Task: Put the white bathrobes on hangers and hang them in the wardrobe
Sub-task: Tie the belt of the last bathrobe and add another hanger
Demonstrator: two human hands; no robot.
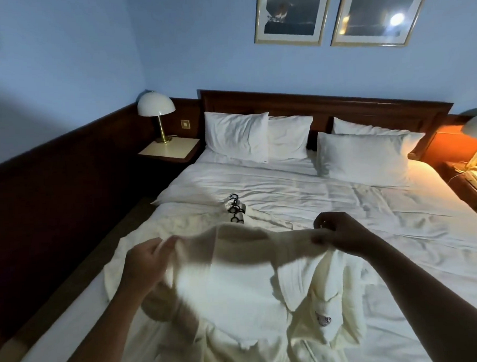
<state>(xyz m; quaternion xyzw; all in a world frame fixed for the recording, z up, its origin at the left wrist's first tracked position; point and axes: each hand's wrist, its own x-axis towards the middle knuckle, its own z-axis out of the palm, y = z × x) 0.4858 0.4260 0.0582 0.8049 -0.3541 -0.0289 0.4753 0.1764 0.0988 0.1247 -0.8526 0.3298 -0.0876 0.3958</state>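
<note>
White bathrobe [236,276]: up off the near end of the bed [411,228], stretched between both hands, lower folds heaped on the covers.
Left hand [146,263]: fingers curled into the robe's upper left edge.
Right hand [336,235]: pinching the upper right edge.
Hangers [235,209]: lying mid-bed, just beyond the robe.

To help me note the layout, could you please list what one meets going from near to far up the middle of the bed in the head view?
White bathrobe → hangers → pillows → headboard → framed pictures on the wall.
</note>
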